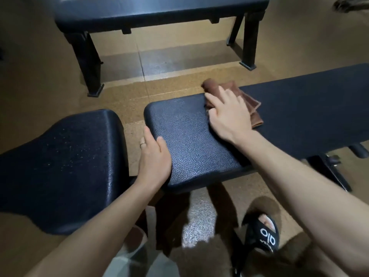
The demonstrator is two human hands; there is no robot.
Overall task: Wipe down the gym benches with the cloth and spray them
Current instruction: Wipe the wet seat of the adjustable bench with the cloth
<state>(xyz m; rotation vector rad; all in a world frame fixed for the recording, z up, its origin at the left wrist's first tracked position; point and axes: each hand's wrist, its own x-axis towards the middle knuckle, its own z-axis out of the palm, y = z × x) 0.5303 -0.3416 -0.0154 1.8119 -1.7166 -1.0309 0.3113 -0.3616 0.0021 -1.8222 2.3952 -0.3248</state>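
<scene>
A black padded gym bench [299, 108] runs from the centre to the right edge. Its near pad looks shiny and damp. A folded brown cloth [252, 105] lies on the bench top, and my right hand [227, 114] presses flat on it with straight fingers. My left hand [153, 156] grips the left edge of the same pad, thumb on top and fingers down the side. A separate black seat pad [65, 166] at the left is speckled with fine droplets. No spray bottle is in view.
A second black bench [159, 15] on metal legs stands across the tan floor at the back. My sandalled foot [265, 234] is under the near bench beside its frame. A wet patch shines on the floor below.
</scene>
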